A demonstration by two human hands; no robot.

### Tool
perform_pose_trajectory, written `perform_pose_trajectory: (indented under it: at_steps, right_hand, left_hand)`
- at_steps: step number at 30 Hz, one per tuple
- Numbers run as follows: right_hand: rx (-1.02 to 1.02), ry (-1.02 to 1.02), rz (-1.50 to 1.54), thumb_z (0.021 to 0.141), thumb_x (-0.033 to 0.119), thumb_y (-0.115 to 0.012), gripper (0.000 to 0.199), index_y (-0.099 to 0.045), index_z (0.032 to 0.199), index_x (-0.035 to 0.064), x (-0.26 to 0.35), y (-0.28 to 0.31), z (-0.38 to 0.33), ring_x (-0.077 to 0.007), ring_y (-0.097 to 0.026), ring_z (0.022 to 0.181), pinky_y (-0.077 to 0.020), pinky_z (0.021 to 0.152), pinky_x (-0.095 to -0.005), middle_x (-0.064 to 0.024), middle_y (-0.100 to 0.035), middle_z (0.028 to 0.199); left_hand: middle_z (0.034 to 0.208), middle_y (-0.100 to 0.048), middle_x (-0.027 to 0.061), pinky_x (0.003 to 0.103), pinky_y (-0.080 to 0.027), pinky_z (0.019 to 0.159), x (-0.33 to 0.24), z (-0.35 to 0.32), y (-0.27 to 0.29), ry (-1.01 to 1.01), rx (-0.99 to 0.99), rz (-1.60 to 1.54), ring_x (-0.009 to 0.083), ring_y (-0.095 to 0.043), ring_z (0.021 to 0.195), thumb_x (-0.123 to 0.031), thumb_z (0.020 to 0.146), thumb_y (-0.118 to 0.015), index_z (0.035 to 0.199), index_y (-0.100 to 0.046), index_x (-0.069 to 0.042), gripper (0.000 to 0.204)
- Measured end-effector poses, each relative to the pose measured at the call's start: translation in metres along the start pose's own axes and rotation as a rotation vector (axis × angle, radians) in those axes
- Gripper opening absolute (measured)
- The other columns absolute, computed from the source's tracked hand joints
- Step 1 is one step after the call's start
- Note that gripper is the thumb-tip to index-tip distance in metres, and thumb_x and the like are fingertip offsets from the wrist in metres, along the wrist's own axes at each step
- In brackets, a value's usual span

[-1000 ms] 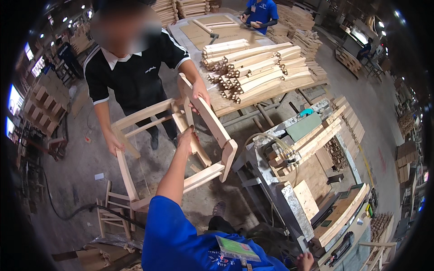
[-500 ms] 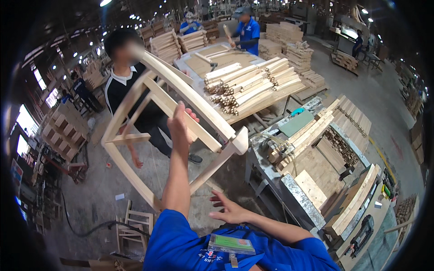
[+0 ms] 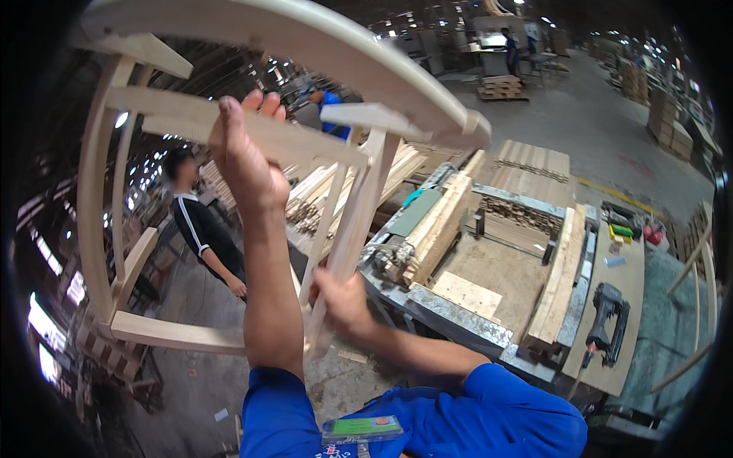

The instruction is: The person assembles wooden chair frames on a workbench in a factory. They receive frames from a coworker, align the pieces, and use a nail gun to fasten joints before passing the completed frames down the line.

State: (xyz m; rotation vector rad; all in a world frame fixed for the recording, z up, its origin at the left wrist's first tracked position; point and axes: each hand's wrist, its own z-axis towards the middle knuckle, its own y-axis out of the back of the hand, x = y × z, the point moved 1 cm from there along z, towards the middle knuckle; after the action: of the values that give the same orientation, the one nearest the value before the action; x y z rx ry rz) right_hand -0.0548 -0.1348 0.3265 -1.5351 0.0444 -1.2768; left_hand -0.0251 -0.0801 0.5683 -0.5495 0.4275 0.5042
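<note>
Workshop floor point(image 3: 599, 149) behind, hands point(image 3: 250, 164) point(image 3: 345, 304) at wooden frame point(image 3: 313, 146), left high, right low.

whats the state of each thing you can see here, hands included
wooden chair frame: held up off the floor
left hand: closed around a rail
right hand: at an upright, blurred, grip unclear
nail gun: lying down, not held
plywood panel: lying flat
ID badge: hanging on the blue shirt
person in black shirt: standing, visible arm lowered
</note>
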Motion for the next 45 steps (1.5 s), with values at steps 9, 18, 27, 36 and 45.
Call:
perform_pose_trajectory:
  at_steps: [9,18,27,36,45]
  right_hand:
    - [-0.19,0.42,-0.044,0.083,0.002,-0.066,0.025,-0.058,0.106,0.0044,0.208,0.092,0.03,-0.019,-0.064,0.068,-0.0551,0.064,-0.0364,-0.006,-0.061,0.081]
    - [-0.429,0.633,-0.394,0.086,0.004,-0.068,0.028,-0.057,0.112,0.0062,0.308,0.222,-0.055,-0.0167,-0.065,0.077,-0.0552,0.068,-0.0337,-0.0039,-0.061,0.088]
    - [-0.798,0.422,-0.677,0.082,0.008,-0.07,0.024,-0.058,0.102,0.0043,0.291,0.286,-0.055,-0.0166,-0.062,0.068,-0.0524,0.064,-0.0331,-0.0049,-0.06,0.082]
    - [-1.078,0.217,-0.67,0.08,0.009,-0.073,0.037,-0.059,0.114,0.0018,0.292,0.297,-0.024,-0.0176,-0.061,0.062,-0.0509,0.06,-0.0332,-0.0044,-0.06,0.077]
    - [-1.132,0.138,-0.807,0.082,0.013,-0.072,0.036,-0.056,0.113,0.0022,0.321,0.289,0.0,-0.0142,-0.061,0.068,-0.0524,0.062,-0.0296,-0.0041,-0.059,0.082]
  left_hand:
    - [0.125,-0.071,0.0165,0.03,-0.057,0.09,-0.075,-0.028,-0.118,-0.137,0.619,0.902,0.0235,-0.072,0.104,-0.027,0.101,-0.067,0.136,-0.064,0.003,0.046]
    - [0.116,-0.073,0.0137,0.03,-0.054,0.096,0.022,0.022,0.011,-0.121,0.56,1.019,0.0177,-0.068,0.109,-0.034,0.099,-0.073,0.14,-0.057,-0.002,0.054]
    - [0.101,-0.067,0.005,0.03,-0.051,0.084,0.287,-0.051,0.02,0.265,0.7,0.309,0.0124,-0.062,0.092,-0.009,0.091,-0.066,0.122,-0.062,0.001,0.032]
    - [0.104,-0.073,0.0113,0.03,-0.053,0.088,0.38,-0.055,0.003,0.652,0.758,0.179,0.0146,-0.067,0.095,-0.015,0.086,-0.075,0.125,-0.065,0.006,0.045]
    - [0.102,-0.072,0.0105,0.03,-0.055,0.083,0.409,-0.043,-0.027,0.713,0.857,0.164,0.0128,-0.067,0.089,-0.011,0.087,-0.072,0.125,-0.063,0.007,0.043]
